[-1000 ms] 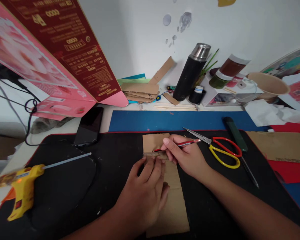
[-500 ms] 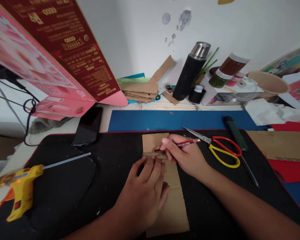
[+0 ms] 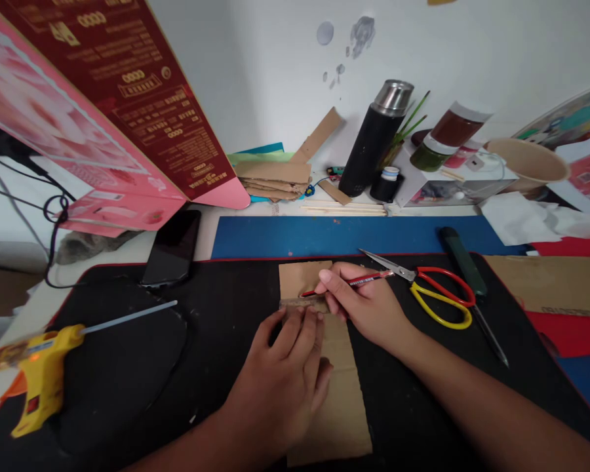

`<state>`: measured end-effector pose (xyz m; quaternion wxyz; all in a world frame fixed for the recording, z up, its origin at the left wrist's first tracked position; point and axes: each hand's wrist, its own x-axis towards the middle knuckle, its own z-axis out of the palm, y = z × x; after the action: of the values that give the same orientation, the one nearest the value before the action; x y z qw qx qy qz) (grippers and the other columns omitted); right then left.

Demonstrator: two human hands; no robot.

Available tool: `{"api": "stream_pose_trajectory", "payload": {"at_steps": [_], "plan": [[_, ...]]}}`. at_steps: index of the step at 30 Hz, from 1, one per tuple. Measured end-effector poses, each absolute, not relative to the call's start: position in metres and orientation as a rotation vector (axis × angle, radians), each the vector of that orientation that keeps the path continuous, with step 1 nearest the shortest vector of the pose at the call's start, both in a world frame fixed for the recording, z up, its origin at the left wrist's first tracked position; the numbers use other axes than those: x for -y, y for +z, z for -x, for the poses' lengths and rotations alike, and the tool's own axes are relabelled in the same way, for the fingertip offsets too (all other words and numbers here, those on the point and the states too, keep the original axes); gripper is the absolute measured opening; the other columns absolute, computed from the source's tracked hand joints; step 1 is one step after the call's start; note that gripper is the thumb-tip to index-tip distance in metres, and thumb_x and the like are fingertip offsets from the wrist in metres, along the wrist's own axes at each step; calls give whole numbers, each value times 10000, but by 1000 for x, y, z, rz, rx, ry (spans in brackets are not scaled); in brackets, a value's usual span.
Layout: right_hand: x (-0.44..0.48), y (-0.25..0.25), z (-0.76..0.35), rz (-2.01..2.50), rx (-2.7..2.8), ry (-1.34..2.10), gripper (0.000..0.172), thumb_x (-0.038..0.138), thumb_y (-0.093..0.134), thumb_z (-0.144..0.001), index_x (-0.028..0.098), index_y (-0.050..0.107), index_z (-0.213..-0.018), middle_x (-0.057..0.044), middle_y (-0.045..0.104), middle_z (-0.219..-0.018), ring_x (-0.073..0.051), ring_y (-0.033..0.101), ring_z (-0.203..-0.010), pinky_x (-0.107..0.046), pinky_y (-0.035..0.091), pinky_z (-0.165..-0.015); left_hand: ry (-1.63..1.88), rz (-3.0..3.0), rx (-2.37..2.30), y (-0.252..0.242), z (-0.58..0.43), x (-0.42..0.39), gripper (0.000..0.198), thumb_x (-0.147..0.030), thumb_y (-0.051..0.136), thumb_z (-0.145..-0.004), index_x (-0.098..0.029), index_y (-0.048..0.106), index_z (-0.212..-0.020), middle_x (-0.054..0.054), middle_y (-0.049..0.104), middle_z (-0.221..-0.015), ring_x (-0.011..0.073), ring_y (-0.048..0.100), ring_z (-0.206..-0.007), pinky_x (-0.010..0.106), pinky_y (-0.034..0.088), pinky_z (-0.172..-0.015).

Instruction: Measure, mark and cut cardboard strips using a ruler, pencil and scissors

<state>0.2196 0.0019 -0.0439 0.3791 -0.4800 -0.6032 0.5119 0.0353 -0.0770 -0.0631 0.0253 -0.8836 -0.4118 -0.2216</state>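
A strip of brown cardboard (image 3: 341,387) lies lengthwise on the black mat in front of me. Across its upper part sits a narrow, greyish see-through ruler (image 3: 295,303). My left hand (image 3: 288,367) holds the ruler down, its fingers bent and close together with the tips on the lower edge. Pinched in my right hand (image 3: 361,298) is a red and black pencil (image 3: 368,280), its tip touching the cardboard along the ruler's upper edge, near the left end. My right fingers rest over the ruler's right end, which they hide.
Scissors (image 3: 442,295) with red and yellow handles and a dark-handled pointed tool (image 3: 467,282) lie at right. A yellow glue gun (image 3: 44,373) is at left, below a black phone (image 3: 174,246). A black thermos (image 3: 376,141) stands behind a blue strip (image 3: 324,236).
The pencil tip has shifted very slightly left along the ruler. My left hand stays in place.
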Motion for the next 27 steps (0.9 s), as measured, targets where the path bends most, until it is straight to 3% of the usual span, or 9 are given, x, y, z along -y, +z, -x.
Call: {"api": "stream_pose_trajectory", "payload": {"at_steps": [27], "plan": [[-2, -40, -219, 1195, 1488, 1385, 427, 555, 617, -1046, 200, 702, -825, 47, 593, -570, -93, 515, -470, -220, 399, -444, -705, 2741, 1275, -63, -36, 77, 409, -308, 530, -1083, -46, 708, -1342, 144, 753, -1356, 315, 653, -1251, 507, 441, -1103]]}}
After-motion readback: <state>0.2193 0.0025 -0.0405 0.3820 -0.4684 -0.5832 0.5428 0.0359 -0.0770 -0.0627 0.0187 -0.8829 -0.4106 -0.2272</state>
